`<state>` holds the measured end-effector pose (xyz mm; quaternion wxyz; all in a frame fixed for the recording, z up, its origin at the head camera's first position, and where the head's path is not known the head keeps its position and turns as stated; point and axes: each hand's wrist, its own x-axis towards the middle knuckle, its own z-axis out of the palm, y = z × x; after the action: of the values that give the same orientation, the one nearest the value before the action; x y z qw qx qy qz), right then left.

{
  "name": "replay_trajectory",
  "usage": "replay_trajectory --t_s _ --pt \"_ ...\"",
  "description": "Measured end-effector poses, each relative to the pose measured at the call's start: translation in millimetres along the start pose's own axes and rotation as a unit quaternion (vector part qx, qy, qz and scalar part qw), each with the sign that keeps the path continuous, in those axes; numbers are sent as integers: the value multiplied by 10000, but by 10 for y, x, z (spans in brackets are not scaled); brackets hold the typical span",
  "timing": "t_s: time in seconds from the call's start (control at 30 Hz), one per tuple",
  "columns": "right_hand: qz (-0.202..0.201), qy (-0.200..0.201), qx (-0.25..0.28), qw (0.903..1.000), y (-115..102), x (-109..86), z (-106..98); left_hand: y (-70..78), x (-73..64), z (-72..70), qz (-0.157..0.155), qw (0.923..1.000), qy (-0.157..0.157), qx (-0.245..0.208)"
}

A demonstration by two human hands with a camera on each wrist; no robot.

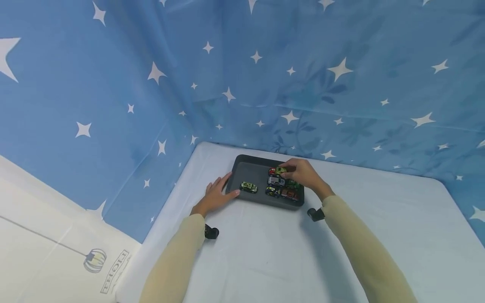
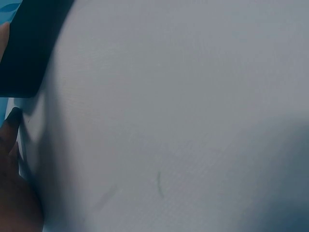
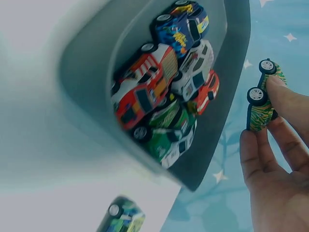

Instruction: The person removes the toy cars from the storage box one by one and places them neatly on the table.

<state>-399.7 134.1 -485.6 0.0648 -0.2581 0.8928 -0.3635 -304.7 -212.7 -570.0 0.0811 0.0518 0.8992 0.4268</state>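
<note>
My right hand pinches a yellow-green toy car between thumb and fingers, over the far right part of a grey tray. Close by in the tray are a small red car, a white car, a green car, a red-orange car and a blue car. A camouflage-patterned car sits apart at the tray's left. My left hand rests against the tray's left side with extended fingers, its thumb at the front rim.
The tray stands on a white-covered table, close to a blue star-patterned curtain. Another green-blue car lies outside the tray in the right wrist view. Each wrist carries a small dark camera, one at the right sleeve.
</note>
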Motion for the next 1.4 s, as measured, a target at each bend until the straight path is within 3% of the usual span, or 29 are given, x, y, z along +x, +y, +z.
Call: replay_trajectory --t_s 0.27,0.47,0.67,1.0,1.23,1.4 --pt "333 53 178 9993 117 -174 -18 -65 -94 -23 -138 9995 -85 265" --pt "487 226 169 9984 165 -263 -96 -88 -154 -73 5 9999 -6 160" --pt "609 215 117 9978 240 -372 -202 -90 -196 -107 -139 9998 -55 147" --pt "964 297 58 9949 395 -659 -429 -114 -102 -24 29 10000 -64 65" --pt "1029 372 108 9939 523 -797 -429 -163 -40 14 68 10000 3 40" --pt "1020 403 41 9940 601 -888 -419 -103 -9 17 123 9999 -91 25"
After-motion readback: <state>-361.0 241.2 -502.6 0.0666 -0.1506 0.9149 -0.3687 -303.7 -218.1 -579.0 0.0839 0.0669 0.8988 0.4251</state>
